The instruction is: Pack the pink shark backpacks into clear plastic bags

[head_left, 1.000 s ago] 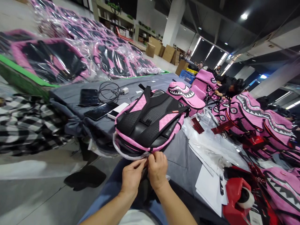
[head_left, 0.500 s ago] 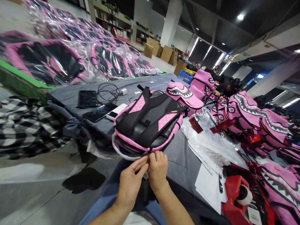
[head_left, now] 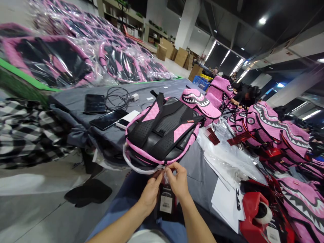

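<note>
A pink and black backpack lies on the grey-covered table, its straps facing up. White wrapping curves round its near edge. Just below that edge, my left hand has thumb and fingers pinched together at the end of the wrapping. My right hand pinches beside it, close to touching. What lies between the fingertips is too small to make out. A dark tag with a white label hangs under my hands.
Phones and a cable lie left of the backpack. To the right are clear plastic bags, white sheets, a red tape dispenser and several pink backpacks. Wrapped bags fill the back left.
Both hands have shifted slightly; my right hand has turned, showing its thumb and forefinger pinched. The dark tag with its white label has come into view beneath them.
</note>
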{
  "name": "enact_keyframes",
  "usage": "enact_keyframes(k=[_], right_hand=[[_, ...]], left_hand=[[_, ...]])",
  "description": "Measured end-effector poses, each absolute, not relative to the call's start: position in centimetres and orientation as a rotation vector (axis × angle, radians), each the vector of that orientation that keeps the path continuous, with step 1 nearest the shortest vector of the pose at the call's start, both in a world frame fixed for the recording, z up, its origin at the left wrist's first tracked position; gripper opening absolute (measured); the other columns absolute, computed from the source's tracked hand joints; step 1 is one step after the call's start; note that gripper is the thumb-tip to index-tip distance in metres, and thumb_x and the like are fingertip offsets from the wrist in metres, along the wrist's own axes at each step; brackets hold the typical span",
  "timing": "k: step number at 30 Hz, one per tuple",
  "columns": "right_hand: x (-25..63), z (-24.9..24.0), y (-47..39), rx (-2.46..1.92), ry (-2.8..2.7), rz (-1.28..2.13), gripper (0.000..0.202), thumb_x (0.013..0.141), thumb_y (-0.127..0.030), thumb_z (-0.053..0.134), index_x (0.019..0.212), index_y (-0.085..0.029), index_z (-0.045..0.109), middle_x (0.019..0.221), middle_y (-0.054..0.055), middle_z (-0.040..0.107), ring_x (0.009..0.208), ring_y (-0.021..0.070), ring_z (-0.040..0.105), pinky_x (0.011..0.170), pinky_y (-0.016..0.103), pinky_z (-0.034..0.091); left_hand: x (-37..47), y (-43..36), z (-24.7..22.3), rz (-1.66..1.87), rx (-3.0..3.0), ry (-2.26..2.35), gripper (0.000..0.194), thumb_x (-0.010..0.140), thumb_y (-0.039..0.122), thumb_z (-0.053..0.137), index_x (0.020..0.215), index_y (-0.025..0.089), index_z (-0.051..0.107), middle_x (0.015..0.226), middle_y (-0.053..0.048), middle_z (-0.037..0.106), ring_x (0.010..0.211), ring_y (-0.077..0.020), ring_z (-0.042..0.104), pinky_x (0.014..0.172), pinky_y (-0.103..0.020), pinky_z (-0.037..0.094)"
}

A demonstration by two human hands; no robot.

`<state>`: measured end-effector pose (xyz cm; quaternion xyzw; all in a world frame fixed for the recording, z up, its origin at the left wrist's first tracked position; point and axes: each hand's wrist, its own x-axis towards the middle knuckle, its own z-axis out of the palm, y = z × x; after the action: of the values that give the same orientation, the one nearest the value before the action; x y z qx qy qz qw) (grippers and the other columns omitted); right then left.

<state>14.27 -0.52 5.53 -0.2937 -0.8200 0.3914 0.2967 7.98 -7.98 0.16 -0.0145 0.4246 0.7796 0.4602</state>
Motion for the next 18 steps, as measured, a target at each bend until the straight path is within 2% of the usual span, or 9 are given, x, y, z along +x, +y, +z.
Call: enact_keyframes(k=[4, 8, 11, 15, 17, 18], right_hand=[[14.3, 5.6, 0.3, -0.795, -2.129, 1.185, 0.018, 0.084, -0.029, 0.058, 0.071, -0.018, 0.066, 0.067, 0.000, 0.068, 0.062, 0.0138, 0.059, 0.063, 0.024, 0.047], [14.1, 5.0, 0.5, -0.831, -2.056, 1.319, 0.013, 0.079, -0.024, 0.059, 0.070, -0.019, 0.066, 0.065, -0.002, 0.066, 0.059, 0.0126, 0.056, 0.061, 0.023, 0.046], [13.9, 4.5, 0.3, -0.848, -2.025, 1.357, 0.012, 0.081, -0.022, 0.058, 0.074, -0.019, 0.067, 0.064, -0.003, 0.066, 0.061, 0.0130, 0.058, 0.062, 0.023, 0.047], [16.4, 4.5, -0.4, -0.884, -1.921, 1.109, 0.020, 0.083, -0.023, 0.061, 0.098, -0.019, 0.072, 0.091, 0.003, 0.073, 0.081, 0.0154, 0.065, 0.077, 0.027, 0.051], [20.0, 4.7, -0.6, -0.974, -1.834, 0.979, 0.022, 0.085, -0.027, 0.063, 0.104, -0.019, 0.072, 0.098, 0.004, 0.073, 0.086, 0.0159, 0.065, 0.075, 0.026, 0.049], [22.5, 4.9, -0.7, -1.048, -1.783, 0.925, 0.021, 0.086, -0.030, 0.063, 0.102, -0.019, 0.073, 0.094, 0.004, 0.073, 0.083, 0.0156, 0.065, 0.071, 0.025, 0.048]], left_hand=[[8.1, -8.2, 0.3, 1.823, -0.023, 0.771, 0.060, 0.050, 0.053, 0.097, 0.097, 0.020, 0.078, 0.093, -0.007, 0.080, 0.096, -0.0260, 0.073, 0.089, -0.035, 0.055], [7.8, -8.1, 0.0, 1.832, 0.001, 0.838, 0.057, 0.046, 0.045, 0.100, 0.091, 0.019, 0.078, 0.096, -0.005, 0.080, 0.097, -0.0237, 0.072, 0.087, -0.030, 0.054], [7.6, -7.9, 0.5, 1.848, 0.002, 0.931, 0.056, 0.046, 0.043, 0.100, 0.092, 0.020, 0.078, 0.099, -0.004, 0.079, 0.098, -0.0207, 0.072, 0.090, -0.028, 0.054], [7.7, -7.8, 1.6, 1.795, -0.058, 1.029, 0.058, 0.036, 0.043, 0.102, 0.083, 0.019, 0.076, 0.086, -0.003, 0.078, 0.092, -0.0235, 0.073, 0.090, -0.033, 0.057], [7.7, -8.2, 1.7, 1.711, -0.064, 1.074, 0.061, 0.033, 0.046, 0.101, 0.081, 0.018, 0.076, 0.080, -0.003, 0.077, 0.090, -0.0270, 0.074, 0.087, -0.036, 0.060], [7.6, -8.4, 1.5, 1.676, -0.058, 1.110, 0.061, 0.034, 0.047, 0.101, 0.081, 0.017, 0.076, 0.079, -0.003, 0.077, 0.088, -0.0276, 0.074, 0.084, -0.036, 0.061]])
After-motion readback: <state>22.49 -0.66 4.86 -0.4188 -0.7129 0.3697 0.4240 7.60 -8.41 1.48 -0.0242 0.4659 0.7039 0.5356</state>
